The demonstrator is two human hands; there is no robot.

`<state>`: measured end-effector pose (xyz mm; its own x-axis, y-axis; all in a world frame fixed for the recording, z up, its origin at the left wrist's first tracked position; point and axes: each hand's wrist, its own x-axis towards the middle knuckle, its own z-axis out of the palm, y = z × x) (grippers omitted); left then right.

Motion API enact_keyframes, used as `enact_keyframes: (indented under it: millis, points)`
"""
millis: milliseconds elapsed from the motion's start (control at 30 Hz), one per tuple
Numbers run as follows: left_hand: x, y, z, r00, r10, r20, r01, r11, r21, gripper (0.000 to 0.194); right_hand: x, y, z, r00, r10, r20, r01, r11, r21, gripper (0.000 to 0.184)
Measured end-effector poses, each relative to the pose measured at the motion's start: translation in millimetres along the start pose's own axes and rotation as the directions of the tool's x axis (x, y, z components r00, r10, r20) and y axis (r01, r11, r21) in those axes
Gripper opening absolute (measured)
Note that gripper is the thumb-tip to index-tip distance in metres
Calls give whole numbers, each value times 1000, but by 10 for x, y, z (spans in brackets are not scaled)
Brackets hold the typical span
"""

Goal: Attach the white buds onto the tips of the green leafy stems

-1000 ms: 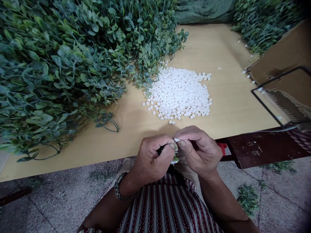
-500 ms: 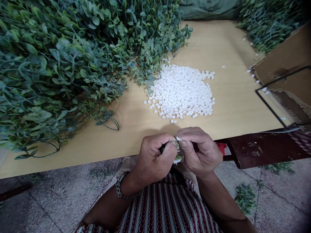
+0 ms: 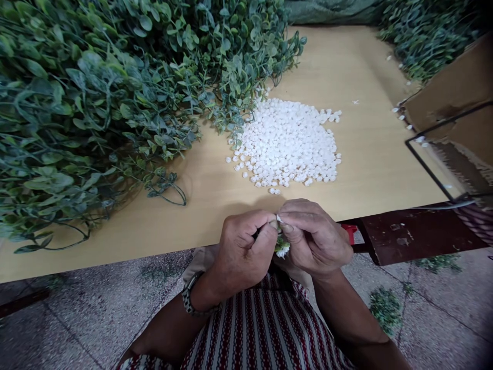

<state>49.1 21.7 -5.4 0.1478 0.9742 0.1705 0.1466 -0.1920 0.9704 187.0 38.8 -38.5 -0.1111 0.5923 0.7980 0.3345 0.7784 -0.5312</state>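
Nudged closer to the left hand (image 3: pixel 245 252), which pinches a small green-leaved sprig (image 3: pixel 282 247) with white petals, the right hand (image 3: pixel 321 240) pinches a tiny white piece (image 3: pixel 279 218).

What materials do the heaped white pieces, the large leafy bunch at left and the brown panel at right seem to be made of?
White pieces: probably moulded plastic, fairly smooth; they look nearly identical.
Leafy bunch: likely plastic, with a faint sheen on repeated leaf shapes; fabric is possible.
Brown panel: apparently cardboard, matte, with a ragged torn edge.

White pieces (image 3: pixel 290 144), green foliage (image 3: pixel 131 92), red-and-white striped clothing (image 3: pixel 262 329)
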Motion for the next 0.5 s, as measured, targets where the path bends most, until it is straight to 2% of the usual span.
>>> enact_keyframes:
  millis: [200, 400, 500]
  points:
    - [10, 10, 4, 1000, 30, 4, -29, 999, -40, 31, 29, 36, -39, 997, 25, 78, -32, 996, 84, 22]
    - [2, -22, -13, 1000, 30, 0, -30, 999, -44, 32, -23, 77, 3, 997, -82, 9, 82, 997, -10, 30]
    - [-8, -43, -18, 1000, -18, -3, 17, 996, -93, 31, -19, 56, -39, 995, -37, 90, 34, 999, 37, 33]
